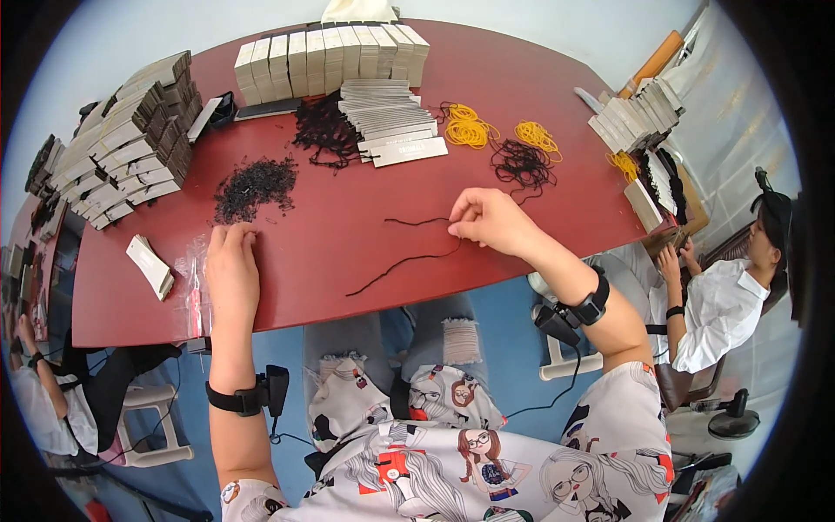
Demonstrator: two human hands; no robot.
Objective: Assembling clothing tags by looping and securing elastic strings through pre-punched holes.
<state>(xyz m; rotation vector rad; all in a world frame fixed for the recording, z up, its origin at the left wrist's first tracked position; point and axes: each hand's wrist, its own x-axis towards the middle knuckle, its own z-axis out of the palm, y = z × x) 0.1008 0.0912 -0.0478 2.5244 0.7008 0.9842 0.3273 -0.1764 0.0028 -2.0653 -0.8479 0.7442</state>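
From my end I watch the right hand [487, 219] first: its thumb and fingertips are pinched together on a black cord [417, 257]. Two strands of that cord trail leftward from the pinch, a shorter one above and a longer one below that slants down toward the near edge of the red table [330, 209].

My left hand [233, 265] reaches forward, palm down, its fingers bent and close together at the near edge of a pile of small black pieces [255, 189]; I cannot tell whether the fingertips grip any. Just left of its wrist lies a clear plastic bag [193, 287], and beyond that a small stack of pale cards [150, 267].

Past the right hand I have a black cord bundle [522, 163], with two yellow coils [468, 128] near it. Farther off, a spread of white cards [396, 130] lies beside a black tangle [326, 132], and upright card stacks [326, 63] line the back.
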